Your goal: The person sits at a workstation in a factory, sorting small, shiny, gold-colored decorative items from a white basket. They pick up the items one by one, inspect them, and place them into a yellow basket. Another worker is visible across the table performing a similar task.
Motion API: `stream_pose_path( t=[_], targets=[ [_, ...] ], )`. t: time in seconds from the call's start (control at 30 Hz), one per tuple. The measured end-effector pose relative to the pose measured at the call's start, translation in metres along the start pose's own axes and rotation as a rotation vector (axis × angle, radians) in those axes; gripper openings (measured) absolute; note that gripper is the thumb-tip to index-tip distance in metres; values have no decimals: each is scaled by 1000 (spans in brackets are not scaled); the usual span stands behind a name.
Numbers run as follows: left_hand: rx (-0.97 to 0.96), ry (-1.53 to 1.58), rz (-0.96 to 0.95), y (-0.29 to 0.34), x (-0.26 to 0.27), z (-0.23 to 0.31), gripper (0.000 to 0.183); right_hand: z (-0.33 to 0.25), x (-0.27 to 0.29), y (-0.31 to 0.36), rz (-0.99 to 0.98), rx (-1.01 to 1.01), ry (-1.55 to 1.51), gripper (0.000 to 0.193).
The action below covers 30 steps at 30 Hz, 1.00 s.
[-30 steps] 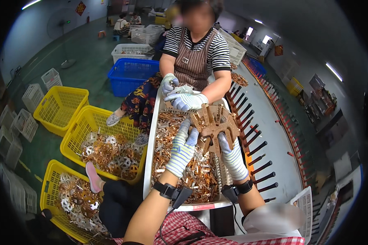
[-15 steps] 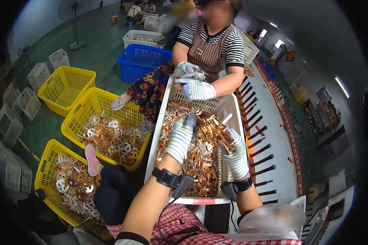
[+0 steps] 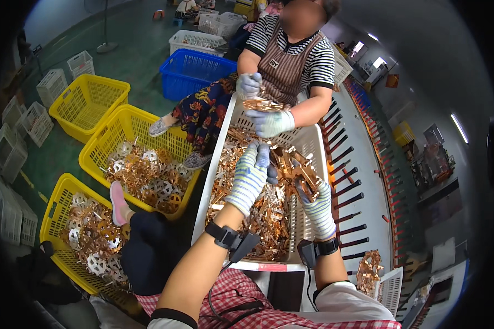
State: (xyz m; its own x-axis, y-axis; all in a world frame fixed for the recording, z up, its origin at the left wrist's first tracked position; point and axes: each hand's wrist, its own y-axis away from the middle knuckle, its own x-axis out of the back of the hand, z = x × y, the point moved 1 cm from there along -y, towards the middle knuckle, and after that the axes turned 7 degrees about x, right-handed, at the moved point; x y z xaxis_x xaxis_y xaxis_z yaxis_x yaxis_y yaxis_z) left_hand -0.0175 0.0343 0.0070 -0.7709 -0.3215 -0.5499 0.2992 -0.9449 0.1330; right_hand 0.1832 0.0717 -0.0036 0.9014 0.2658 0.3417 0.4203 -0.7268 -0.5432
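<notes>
Both my hands wear striped knit gloves and are over a white perforated crate point(image 3: 205, 189) heaped with small copper-coloured metal parts point(image 3: 274, 219). My right hand point(image 3: 317, 208) is closed around a bunch of flat copper-coloured metal pieces point(image 3: 297, 167) that fans up and to the left. Just left of that bunch, the fingers of my left hand point(image 3: 250, 178) are pressed together; what they grip, if anything, is hidden. Across the crate, a co-worker's gloved hands point(image 3: 269, 122) hold another cluster of copper-coloured pieces point(image 3: 262, 104).
Yellow baskets point(image 3: 85, 156) stand on the left, two with perforated metal discs and scraps. A blue crate point(image 3: 173, 82) is behind them. Along the right runs a grey bench point(image 3: 362, 159) edged with dark rods. A white basket point(image 3: 391, 288) with copper-coloured pieces sits lower right.
My left hand has lifted slightly, staying beside the bunch in my right hand. The co-worker's hands have parted, with copper-coloured pieces now showing between them. The whole view has shifted a little.
</notes>
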Motion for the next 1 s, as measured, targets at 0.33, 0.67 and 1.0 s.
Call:
stream_pose_path(
  t=[0.33, 0.67, 1.0],
  targets=[
    [-845, -819, 263, -12, 3, -4, 26, -29, -1, -7, 21, 130, 192, 36],
    [-78, 9, -41, 3, -4, 1, 28, -14, 0, -19, -34, 242, 367, 24],
    [-293, -644, 21, 1, -6, 5, 25, -20, -3, -17, -54, 246, 472, 19]
  ],
)
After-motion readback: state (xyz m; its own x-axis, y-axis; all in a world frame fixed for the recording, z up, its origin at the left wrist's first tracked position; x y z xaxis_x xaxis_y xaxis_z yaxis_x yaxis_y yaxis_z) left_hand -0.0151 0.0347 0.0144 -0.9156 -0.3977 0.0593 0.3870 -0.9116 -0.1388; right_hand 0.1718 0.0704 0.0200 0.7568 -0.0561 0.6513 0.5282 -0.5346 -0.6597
